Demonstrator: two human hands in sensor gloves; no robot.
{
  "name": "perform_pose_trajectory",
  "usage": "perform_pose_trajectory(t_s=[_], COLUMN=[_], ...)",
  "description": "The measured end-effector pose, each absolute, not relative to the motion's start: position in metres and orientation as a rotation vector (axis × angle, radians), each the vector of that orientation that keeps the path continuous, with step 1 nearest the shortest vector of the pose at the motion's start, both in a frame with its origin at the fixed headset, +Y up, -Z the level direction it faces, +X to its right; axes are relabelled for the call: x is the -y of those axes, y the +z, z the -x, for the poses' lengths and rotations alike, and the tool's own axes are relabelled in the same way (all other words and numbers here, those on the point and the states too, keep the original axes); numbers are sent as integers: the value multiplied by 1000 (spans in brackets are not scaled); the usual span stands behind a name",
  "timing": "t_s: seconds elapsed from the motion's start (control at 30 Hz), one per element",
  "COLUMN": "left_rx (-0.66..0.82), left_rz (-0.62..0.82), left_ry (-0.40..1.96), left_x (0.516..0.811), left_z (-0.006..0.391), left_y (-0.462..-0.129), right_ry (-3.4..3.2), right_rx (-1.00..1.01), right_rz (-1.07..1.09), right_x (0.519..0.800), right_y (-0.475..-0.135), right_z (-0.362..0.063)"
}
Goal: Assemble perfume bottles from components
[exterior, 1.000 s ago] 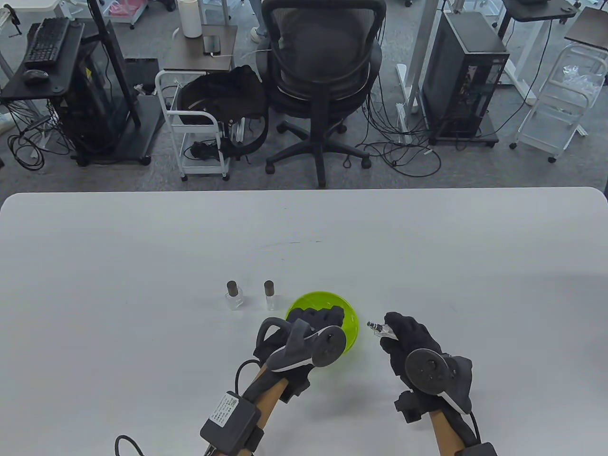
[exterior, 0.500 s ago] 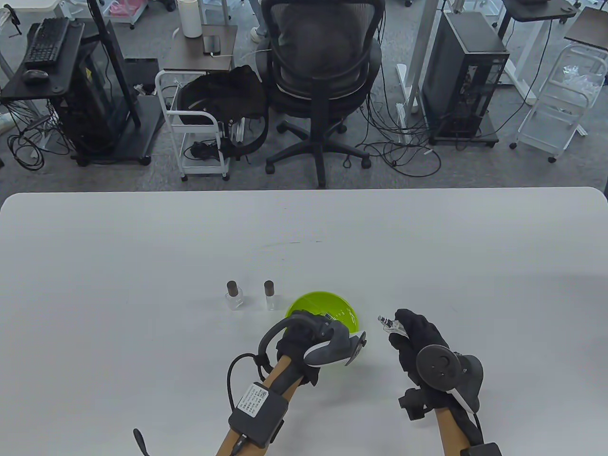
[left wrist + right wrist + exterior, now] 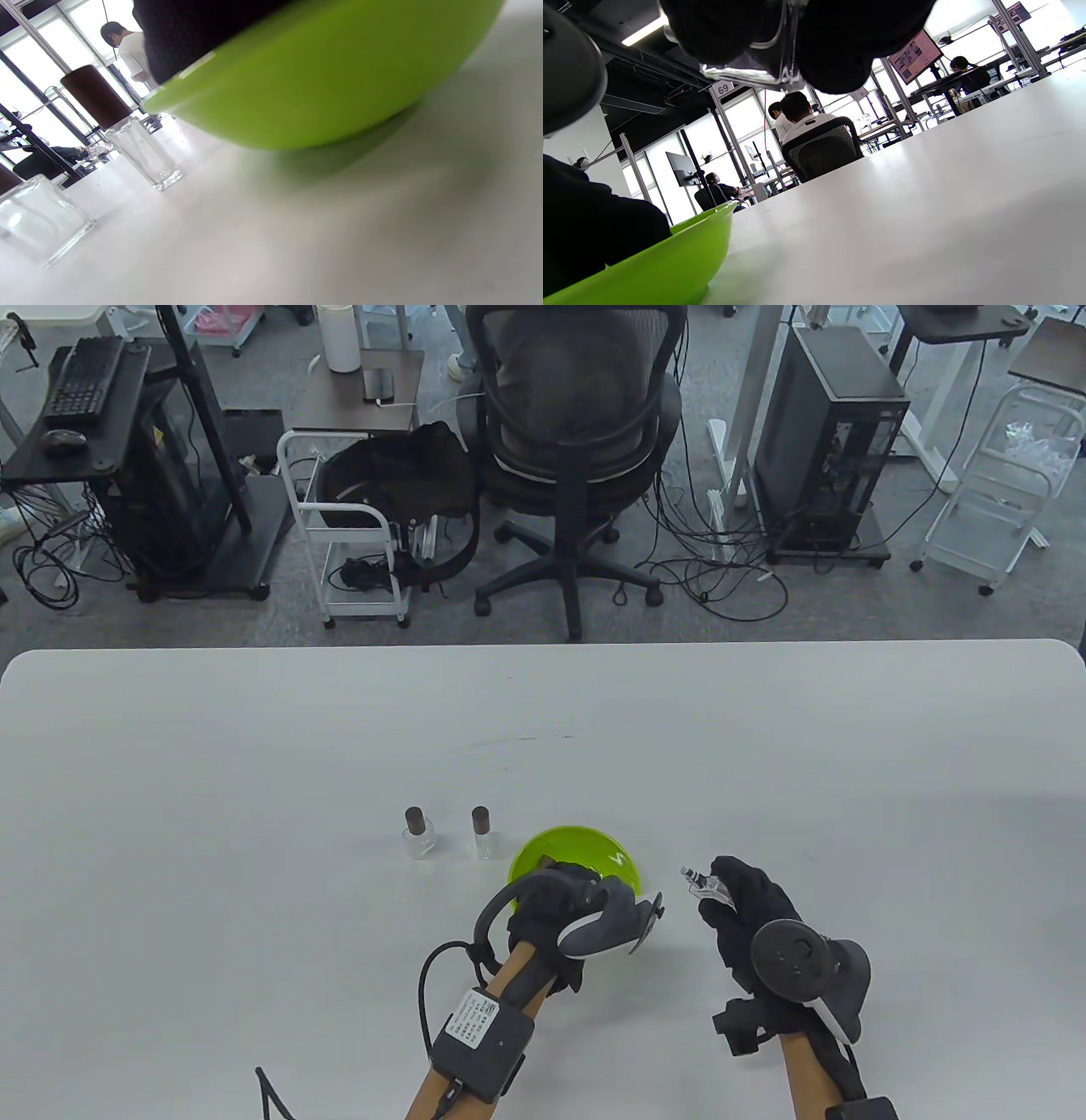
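A lime-green bowl (image 3: 585, 848) sits near the table's front middle. My left hand (image 3: 567, 892) reaches over its near rim, fingers curled down inside. The tracker hides what they hold, if anything. In the left wrist view a dark gloved finger (image 3: 191, 34) lies over the bowl's rim (image 3: 339, 76). My right hand (image 3: 736, 899) is right of the bowl. It grips a clear glass bottle (image 3: 701, 884) with a bare spray nozzle pointing up-left. In the right wrist view that bottle (image 3: 755, 63) is pinched between the gloved fingers. Two capped bottles (image 3: 417, 831) (image 3: 482, 831) stand left of the bowl.
The white table (image 3: 254, 746) stretches wide to the left, right and back. The two brown-capped bottles (image 3: 127, 135) (image 3: 34, 216) stand close to the bowl's left side. An office chair (image 3: 577, 432) and carts stand beyond the table's far edge.
My left hand rolled onto its side and drew back from the bowl's middle toward its near rim, fingers curling. My right hand shifted slightly right with the bottle.
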State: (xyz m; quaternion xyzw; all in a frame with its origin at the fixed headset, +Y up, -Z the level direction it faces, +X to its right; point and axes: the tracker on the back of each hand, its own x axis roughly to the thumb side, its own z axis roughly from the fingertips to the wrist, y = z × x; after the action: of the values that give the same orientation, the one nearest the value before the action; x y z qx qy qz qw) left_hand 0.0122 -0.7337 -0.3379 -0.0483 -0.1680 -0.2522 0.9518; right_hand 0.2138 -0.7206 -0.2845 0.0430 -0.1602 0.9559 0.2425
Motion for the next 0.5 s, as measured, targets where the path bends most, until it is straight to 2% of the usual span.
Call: perform_pose_trajectory(t_s=[0.33, 0.5], left_rx=[343, 340], left_rz=[142, 203], left_ry=[-456, -329], left_x=[731, 727], left_z=[-8, -1], left_y=[-342, -348], right_ry=[2612, 2613], right_rx=[424, 421], right_rz=[-115, -115], right_x=[721, 721], right_y=[-284, -284], right_z=[-214, -214])
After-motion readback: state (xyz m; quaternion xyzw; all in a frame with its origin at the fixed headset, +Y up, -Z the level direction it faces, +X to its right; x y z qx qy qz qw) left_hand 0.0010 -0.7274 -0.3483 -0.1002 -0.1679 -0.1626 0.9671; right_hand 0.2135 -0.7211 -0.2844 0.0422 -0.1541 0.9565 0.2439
